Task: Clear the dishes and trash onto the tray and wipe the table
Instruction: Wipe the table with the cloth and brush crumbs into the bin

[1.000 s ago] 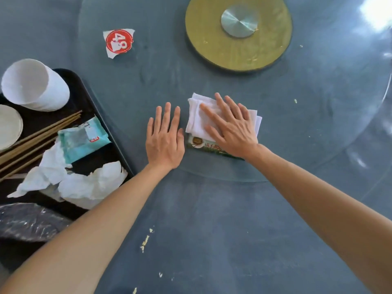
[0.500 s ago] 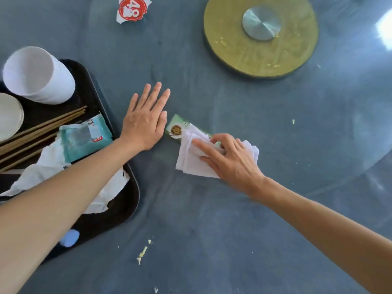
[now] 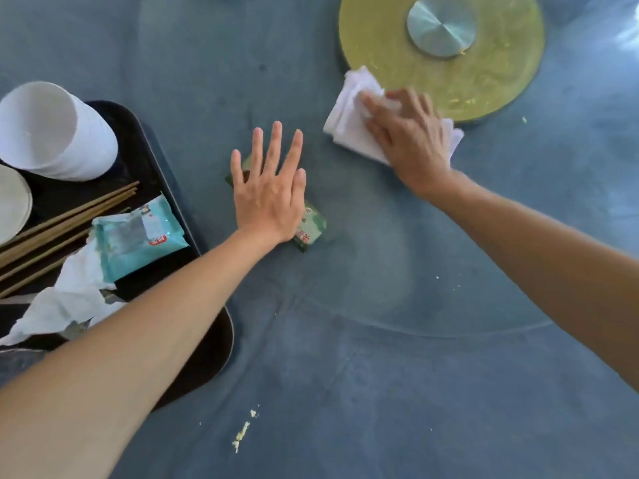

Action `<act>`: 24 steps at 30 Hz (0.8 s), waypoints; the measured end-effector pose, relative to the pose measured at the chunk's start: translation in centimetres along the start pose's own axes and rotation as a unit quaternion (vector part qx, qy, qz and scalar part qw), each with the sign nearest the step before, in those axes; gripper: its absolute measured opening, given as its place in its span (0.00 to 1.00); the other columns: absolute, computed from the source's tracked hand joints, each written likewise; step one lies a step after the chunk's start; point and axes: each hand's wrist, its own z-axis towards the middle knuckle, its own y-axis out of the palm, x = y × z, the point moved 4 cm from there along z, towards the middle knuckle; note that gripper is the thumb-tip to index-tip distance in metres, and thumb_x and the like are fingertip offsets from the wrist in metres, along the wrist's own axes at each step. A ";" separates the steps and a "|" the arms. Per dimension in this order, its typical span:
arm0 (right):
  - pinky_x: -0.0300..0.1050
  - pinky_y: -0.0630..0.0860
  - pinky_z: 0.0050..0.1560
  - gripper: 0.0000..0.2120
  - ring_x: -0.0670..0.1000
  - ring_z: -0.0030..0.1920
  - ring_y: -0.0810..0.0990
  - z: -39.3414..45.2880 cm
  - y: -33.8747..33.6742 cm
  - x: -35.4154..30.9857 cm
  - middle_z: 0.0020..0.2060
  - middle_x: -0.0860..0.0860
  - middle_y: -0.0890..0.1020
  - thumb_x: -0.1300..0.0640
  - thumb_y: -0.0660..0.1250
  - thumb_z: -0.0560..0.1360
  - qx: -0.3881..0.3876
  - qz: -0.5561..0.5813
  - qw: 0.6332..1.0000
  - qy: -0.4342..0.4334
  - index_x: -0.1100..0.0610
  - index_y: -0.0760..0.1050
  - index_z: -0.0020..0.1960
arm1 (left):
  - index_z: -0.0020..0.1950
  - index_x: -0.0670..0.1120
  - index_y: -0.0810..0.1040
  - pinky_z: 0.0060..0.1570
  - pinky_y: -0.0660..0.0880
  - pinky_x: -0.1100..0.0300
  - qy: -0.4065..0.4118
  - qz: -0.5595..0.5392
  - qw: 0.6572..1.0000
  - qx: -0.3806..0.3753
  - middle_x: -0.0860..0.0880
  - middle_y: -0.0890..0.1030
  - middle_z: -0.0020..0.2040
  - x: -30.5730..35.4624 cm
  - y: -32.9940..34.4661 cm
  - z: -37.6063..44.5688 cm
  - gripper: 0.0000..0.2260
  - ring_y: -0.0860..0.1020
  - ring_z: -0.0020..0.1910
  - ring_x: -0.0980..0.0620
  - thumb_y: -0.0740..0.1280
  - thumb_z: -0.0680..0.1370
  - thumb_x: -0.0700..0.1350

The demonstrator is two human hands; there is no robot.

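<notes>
- Crumbs (image 3: 241,435) lie nearest, unwiped.
- Tray (image 3: 207,350) on the left holds the cups (image 3: 55,131), chopsticks, trash.
- Left hand (image 3: 268,188), fingers straight, presses flat on the green packet (image 3: 311,226); 0.5 s ago it lay beside it.
- Next, likely: packet to tray.
- Right hand (image 3: 409,133) presses the cloth (image 3: 349,122), now swept out to the gold disc (image 3: 484,81); wiping step.

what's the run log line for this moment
phase: wiping | left hand: flat on green packet | right hand: presses cloth by gold disc | crumbs: left
</notes>
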 end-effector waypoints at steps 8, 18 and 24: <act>0.49 0.63 0.39 0.28 0.56 0.41 0.71 -17.0 -1.5 -9.0 0.61 0.49 0.80 0.66 0.62 0.78 -0.074 0.094 0.937 -0.328 0.45 0.74 0.74 | 0.83 0.56 0.53 0.78 0.43 0.37 0.041 -0.005 0.999 -0.009 0.50 0.50 0.84 -3.5 -1.8 3.8 0.25 0.47 0.83 0.46 0.48 0.85 0.51; 0.52 0.73 0.56 0.20 0.59 0.67 0.71 7.7 -2.9 6.3 0.69 0.51 0.73 0.49 0.55 0.84 -0.007 0.012 0.996 0.090 0.39 0.70 0.74 | 0.80 0.59 0.61 0.79 0.49 0.42 0.020 -0.049 0.998 0.036 0.50 0.58 0.83 2.4 -0.4 1.4 0.22 0.52 0.82 0.44 0.50 0.85 0.49; 0.49 0.68 0.38 0.24 0.59 0.55 0.75 -3.5 -0.5 -2.7 0.63 0.49 0.77 0.55 0.66 0.81 -0.068 0.015 0.993 -0.090 0.40 0.71 0.75 | 0.82 0.56 0.59 0.80 0.48 0.43 0.055 -0.057 0.996 0.033 0.52 0.57 0.83 0.2 -0.4 3.5 0.23 0.51 0.82 0.47 0.49 0.85 0.48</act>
